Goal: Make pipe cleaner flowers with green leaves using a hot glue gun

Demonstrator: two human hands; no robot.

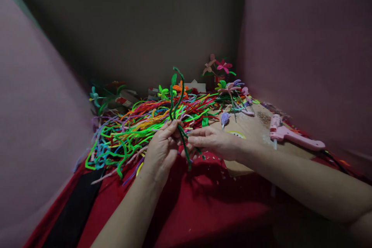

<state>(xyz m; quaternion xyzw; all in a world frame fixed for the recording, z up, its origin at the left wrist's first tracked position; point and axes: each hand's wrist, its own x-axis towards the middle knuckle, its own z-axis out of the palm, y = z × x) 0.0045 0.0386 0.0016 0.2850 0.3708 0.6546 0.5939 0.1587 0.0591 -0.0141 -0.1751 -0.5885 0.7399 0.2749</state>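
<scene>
Dark green pipe cleaners (182, 92) stand upright in front of me, their upper ends bent into a loop and a folded leaf-like tip. My left hand (163, 145) pinches them at mid-length between thumb and fingers. Below that grip, the lower ends hang down and spread apart. My right hand (205, 141) comes in from the right, its curled fingers closed around the lower strands; the exact contact is partly hidden. Behind both hands lies a large heap of loose pipe cleaners (133, 131) in many colours.
A pink glue gun (296, 135) rests on a tan board (241, 168) at right. A purple bud (224, 119) lies near the heap. Finished pipe-cleaner flowers (223, 66) stand at the back. Red cloth (203, 209) covers the table, with a black strip (77, 205) at left.
</scene>
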